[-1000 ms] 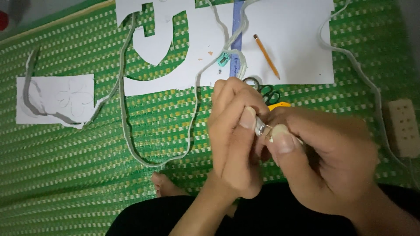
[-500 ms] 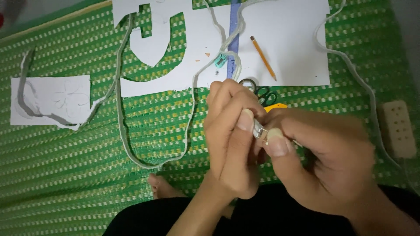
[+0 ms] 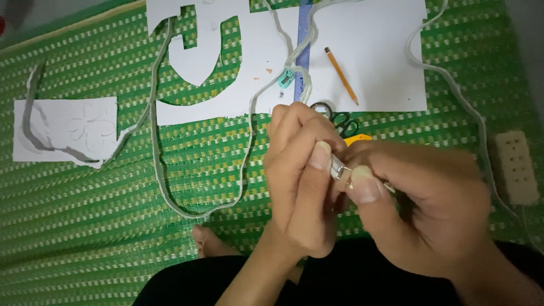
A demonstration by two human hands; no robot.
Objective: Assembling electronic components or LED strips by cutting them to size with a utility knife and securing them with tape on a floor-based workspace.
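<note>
Metal, small and silvery: a clip-like piece (image 3: 340,169) is pinched between the thumbs of both hands, above the near edge of the green woven mat (image 3: 85,226). Left hand (image 3: 300,181) has its fingers curled and pressed together around the piece, thumb flat along it; right hand (image 3: 419,204) has its thumb tip on the piece and the other fingers folded underneath, so what else they grip cannot be told. Compared with a second ago the hands sit in the same pose, same grip, only drifted slightly toward the left of the view; the piece has not been let go or turned, so the fiddling with it reads as in progress, not finished. Behind the hands, near the far edge of the mat, lies a large white paper sheet (image 3: 374,51) with shapes cut out of it, a pencil (image 3: 340,75) on it, a blue ruler (image 3: 304,51) and a pale cord (image 3: 249,141) looping across mat and paper. Scissors with black handles (image 3: 343,122) peek out just beyond the knuckles. Small paper with a flower sketch (image 3: 68,130) lies toward the left edge; a white power strip (image 3: 515,167) at the right edge
</note>
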